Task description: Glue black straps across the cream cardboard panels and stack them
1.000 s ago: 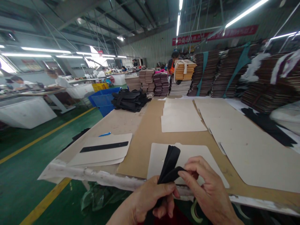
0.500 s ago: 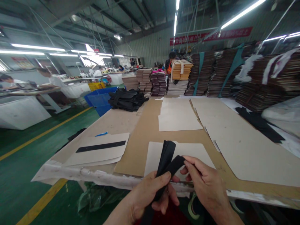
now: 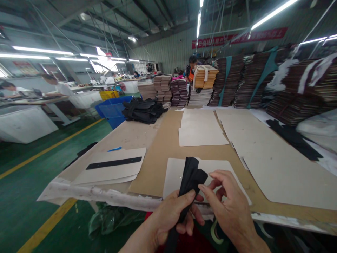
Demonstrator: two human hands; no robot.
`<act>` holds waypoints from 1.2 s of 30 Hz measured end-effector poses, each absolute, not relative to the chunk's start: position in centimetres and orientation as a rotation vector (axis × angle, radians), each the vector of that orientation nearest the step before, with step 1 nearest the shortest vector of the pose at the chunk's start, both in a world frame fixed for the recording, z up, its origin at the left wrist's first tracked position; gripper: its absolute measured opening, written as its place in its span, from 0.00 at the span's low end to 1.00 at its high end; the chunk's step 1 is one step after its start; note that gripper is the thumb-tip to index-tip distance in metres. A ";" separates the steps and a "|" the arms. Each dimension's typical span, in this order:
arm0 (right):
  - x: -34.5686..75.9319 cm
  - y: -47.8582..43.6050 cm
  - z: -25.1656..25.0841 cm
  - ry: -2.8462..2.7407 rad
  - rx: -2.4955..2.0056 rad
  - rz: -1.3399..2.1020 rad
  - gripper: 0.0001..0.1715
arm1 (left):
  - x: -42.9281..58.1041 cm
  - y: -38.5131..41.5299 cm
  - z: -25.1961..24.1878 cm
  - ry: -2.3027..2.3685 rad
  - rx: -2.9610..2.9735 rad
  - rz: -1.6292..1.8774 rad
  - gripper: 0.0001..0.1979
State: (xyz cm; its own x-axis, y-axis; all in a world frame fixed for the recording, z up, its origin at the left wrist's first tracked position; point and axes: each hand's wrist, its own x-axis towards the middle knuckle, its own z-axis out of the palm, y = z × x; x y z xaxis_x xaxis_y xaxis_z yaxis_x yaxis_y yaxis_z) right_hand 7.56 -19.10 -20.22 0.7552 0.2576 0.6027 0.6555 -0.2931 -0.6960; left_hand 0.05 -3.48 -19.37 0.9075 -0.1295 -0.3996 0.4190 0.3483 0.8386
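My left hand (image 3: 168, 218) is closed around a fanned bundle of black fabric strips (image 3: 190, 174), thumb on top, above the table's front edge. The top strip leans right of the others. Beside its end is my right hand (image 3: 231, 207), thumb and forefinger apart; the thumb tip is at the strip's edge, and whether it touches cannot be made out. Behind the bundle lies a pale board (image 3: 172, 175), partly hidden by the hands. To the left, a black strip (image 3: 114, 163) lies across another pale board (image 3: 126, 172), close to a blue pen (image 3: 114, 149).
More pale boards (image 3: 202, 135) overlap farther back, and a long row (image 3: 279, 168) covers the right side. A black fabric heap (image 3: 144, 109) sits at the far left corner by a blue bin (image 3: 112, 109). Tall stacks (image 3: 229, 80) stand behind; a person (image 3: 191, 66) is there.
My right fingers have let go of the top strip's end and spread apart. That strip has swung left, nearer the bundle, which stays in my left hand.
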 end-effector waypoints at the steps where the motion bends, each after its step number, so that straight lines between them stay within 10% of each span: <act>1: 7.8 -19.1 -20.2 -0.625 -1.858 -0.396 0.17 | 0.0 -3.5 -19.4 0.274 1.162 -0.368 0.30; 10: 9.3 -19.8 -19.4 -0.401 -1.673 0.234 0.21 | -0.4 -3.4 -19.9 0.221 1.151 -0.368 0.27; 19: 9.2 -21.0 -20.6 -0.623 -1.839 -0.404 0.12 | -0.4 -2.2 -19.2 0.261 1.191 -0.363 0.30; 26: 9.1 -22.6 -20.5 -0.301 -1.740 0.083 0.20 | -1.6 -0.6 -19.3 0.210 1.127 -0.343 0.17; 36: 7.7 -20.9 -17.7 -0.954 -1.717 -0.072 0.09 | -1.6 -2.5 -19.2 0.176 1.044 -0.429 0.28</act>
State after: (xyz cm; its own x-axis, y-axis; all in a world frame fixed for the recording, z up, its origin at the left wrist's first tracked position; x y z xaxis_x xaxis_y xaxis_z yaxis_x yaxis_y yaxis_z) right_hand 7.65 -20.91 -17.68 0.6720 0.5532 0.4923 0.6208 -0.0584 -0.7818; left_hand -1.61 -2.51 -19.23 0.9037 -0.2593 -0.3408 0.4240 0.4296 0.7973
